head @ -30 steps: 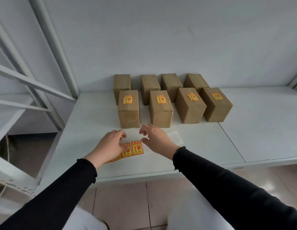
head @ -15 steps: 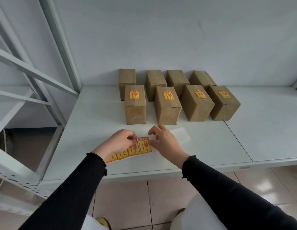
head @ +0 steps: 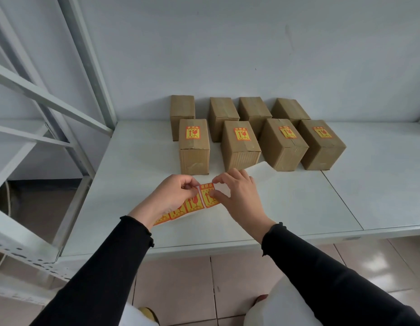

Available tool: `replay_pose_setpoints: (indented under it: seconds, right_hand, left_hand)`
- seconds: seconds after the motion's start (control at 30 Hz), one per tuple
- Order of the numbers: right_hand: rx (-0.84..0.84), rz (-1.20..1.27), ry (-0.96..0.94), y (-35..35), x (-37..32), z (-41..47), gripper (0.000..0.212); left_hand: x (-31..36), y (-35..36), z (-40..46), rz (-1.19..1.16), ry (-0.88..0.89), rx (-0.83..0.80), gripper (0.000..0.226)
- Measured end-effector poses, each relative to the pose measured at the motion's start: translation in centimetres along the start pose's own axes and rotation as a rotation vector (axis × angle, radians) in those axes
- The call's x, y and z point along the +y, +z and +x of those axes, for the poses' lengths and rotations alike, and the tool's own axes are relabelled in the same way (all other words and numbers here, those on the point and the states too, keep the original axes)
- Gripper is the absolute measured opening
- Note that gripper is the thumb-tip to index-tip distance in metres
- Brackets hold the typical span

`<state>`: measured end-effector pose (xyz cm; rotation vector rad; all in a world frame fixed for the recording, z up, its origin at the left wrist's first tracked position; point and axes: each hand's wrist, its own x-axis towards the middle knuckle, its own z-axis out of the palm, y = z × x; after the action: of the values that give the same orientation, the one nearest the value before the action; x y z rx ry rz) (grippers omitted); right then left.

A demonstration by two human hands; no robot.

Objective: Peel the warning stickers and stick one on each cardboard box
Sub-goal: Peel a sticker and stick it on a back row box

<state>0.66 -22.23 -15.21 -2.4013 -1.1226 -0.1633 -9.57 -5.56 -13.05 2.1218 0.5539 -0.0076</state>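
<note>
Several brown cardboard boxes stand in two rows on the white shelf (head: 286, 208). Each front-row box (head: 194, 147) carries a yellow and red warning sticker (head: 193, 132) on top. The back-row boxes (head: 182, 109) have bare tops. A strip of yellow and red stickers (head: 192, 204) lies near the shelf's front edge. My left hand (head: 173, 196) pinches the strip from the left. My right hand (head: 237, 196) pinches the end sticker (head: 207, 196) and the white backing paper (head: 258, 171) that trails to the right.
A white wall closes off the back right behind the boxes. Grey metal rack posts and a diagonal brace (head: 51, 97) stand at the left. Tiled floor (head: 180, 285) shows below the shelf's front edge. The shelf continues to the right past a seam (head: 340, 196).
Both hands have closed on the sticker strip and lifted its right end a little off the shelf. The camera has tilted, so the boxes sit lower in view.
</note>
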Motion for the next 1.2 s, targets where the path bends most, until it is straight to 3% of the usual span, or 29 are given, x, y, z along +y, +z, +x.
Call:
replay_pose_setpoints:
  seconds: [0.13,0.33,0.77,0.83,0.97,1.2]
  right_hand:
    - [0.028,-0.035,-0.004,0.0,-0.3,0.0,0.026]
    - [0.037,0.021,0.030,-0.2,-0.8,0.1,0.007]
    - [-0.011,0.297,0.115,-1.9,-0.7,0.7,0.009]
    - [0.011,0.280,0.074,-2.8,-0.9,1.4,0.008]
    - [0.078,0.290,-0.034,-5.3,-1.7,3.8,0.007]
    - [0.122,0.291,-0.173,-8.6,-3.6,8.6,0.007]
  left_hand:
    - [-0.1,0.1,0.0,0.044,0.030,0.019,0.012]
    - [-0.2,0.1,0.0,0.059,0.038,0.027,0.009]
    - [-1.8,0.4,0.3,0.299,-0.056,0.113,0.009]
    - [-0.7,-0.5,-0.4,0.210,-0.002,0.190,0.014]
    - [2.7,-2.2,-2.1,-0.181,0.124,0.257,0.017]
    - [5.6,-4.1,-0.4,-0.218,0.224,0.345,0.006]
